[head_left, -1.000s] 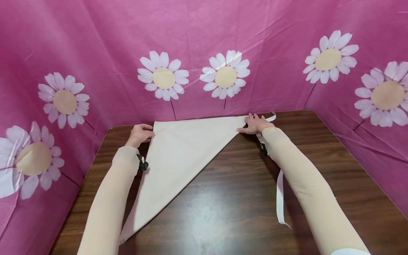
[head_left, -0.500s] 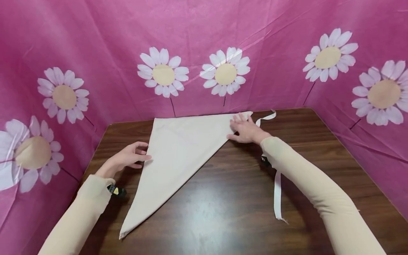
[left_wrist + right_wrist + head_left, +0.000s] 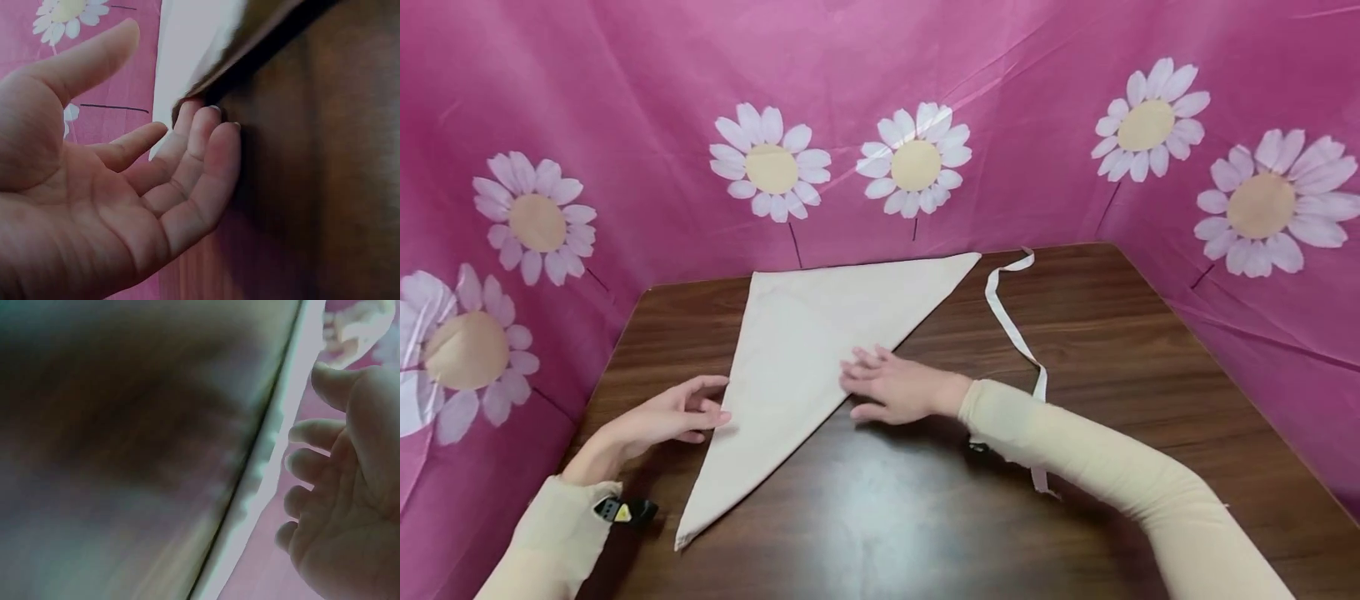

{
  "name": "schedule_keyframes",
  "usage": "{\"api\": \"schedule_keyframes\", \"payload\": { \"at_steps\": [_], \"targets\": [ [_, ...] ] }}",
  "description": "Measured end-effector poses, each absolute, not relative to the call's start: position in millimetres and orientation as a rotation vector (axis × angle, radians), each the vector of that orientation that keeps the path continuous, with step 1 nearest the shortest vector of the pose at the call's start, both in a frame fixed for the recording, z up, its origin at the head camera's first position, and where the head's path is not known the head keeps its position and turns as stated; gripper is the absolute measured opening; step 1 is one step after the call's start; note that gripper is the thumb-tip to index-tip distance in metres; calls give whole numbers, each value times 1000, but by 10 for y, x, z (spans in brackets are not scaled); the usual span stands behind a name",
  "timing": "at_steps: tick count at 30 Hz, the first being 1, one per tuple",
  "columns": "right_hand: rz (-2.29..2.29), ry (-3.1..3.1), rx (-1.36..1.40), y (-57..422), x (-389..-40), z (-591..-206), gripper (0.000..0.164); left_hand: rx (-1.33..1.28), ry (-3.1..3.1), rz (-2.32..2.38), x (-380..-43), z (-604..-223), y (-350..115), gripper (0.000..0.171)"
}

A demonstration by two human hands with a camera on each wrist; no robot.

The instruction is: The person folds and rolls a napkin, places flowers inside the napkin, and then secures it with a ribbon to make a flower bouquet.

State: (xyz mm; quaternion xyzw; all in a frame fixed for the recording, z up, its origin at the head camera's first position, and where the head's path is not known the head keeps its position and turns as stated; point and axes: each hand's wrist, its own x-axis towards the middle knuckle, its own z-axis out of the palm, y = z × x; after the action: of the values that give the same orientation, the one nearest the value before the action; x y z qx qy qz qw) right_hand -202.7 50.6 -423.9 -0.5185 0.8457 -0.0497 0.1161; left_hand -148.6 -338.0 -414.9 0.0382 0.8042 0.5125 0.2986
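Note:
A cream cloth [image 3: 801, 329], folded into a triangle, lies on the table with its long diagonal fold facing the right front. My left hand [image 3: 662, 417] is at the cloth's left edge, fingers loosely bent. In the left wrist view its thumb stands apart and the fingertips meet the cloth's edge [image 3: 190, 44]. Over the middle of the diagonal fold is my right hand [image 3: 898, 387], palm down with fingers spread. The right wrist view shows its fingers [image 3: 306, 465] unbent beside the fold; whether they press on the cloth I cannot tell.
A narrow white strap [image 3: 1011, 329] lies on the wooden table [image 3: 1120, 358] to the right, partly hidden under my right forearm. A pink curtain [image 3: 850, 50] with printed daisies borders the table at the back and both sides.
My right hand has slid from the cloth's far right corner down along the diagonal fold. My left hand has come nearer to me along the left edge. The cloth stays folded.

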Motion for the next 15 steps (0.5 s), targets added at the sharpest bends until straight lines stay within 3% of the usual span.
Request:
{"api": "schedule_keyframes", "payload": {
  "at_steps": [7, 15],
  "targets": [
    [-60, 2294, -1727, -73, -1691, -4191, 59, 83, 2101, 1363, -1266, -4153, -3416, 78],
    [21, 2160, -1724, -384, -1523, -4144, 59, 128, 2008, 1449, -1070, -4212, -3455, 77]
  ]
}}
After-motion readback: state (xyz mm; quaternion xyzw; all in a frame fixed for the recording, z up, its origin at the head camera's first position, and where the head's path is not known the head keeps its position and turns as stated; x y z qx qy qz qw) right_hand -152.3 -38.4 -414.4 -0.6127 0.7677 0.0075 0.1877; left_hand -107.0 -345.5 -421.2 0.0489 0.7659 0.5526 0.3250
